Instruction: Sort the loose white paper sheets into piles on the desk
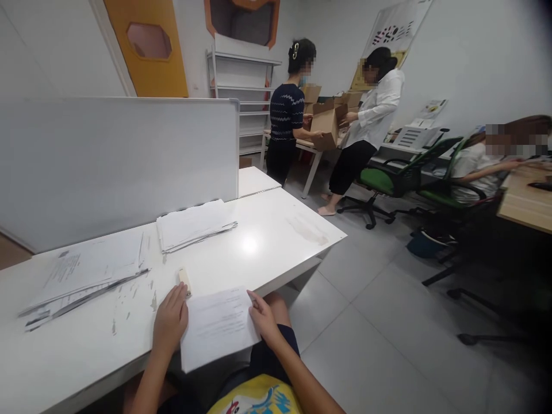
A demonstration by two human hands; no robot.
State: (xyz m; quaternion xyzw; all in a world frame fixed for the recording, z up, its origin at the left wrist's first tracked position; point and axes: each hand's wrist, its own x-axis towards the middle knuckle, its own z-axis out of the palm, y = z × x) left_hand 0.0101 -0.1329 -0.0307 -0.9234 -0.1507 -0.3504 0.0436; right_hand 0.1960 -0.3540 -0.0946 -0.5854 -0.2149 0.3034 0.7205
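Observation:
Printed paper sheets (218, 325), white with a few lines of text, lie over the front edge of the white table (263, 230) and hang partly above my lap. My right hand (264, 319) pinches their right edge near the upper corner. Along the left edge rests my left hand (171, 316), its fingers stretched out and side by side; its fingertips reach the lower end of a cream stapler (184, 280). Whether the left thumb bears on the paper, I cannot tell.
Two stacks of papers, a left one (90, 270) and a middle one (194, 224), lie before a whiteboard panel (121, 167). Beyond, two people handle a cardboard box (325, 126). Someone sits at the right by a wooden desk (528, 195). A green office chair (379, 179) stands behind.

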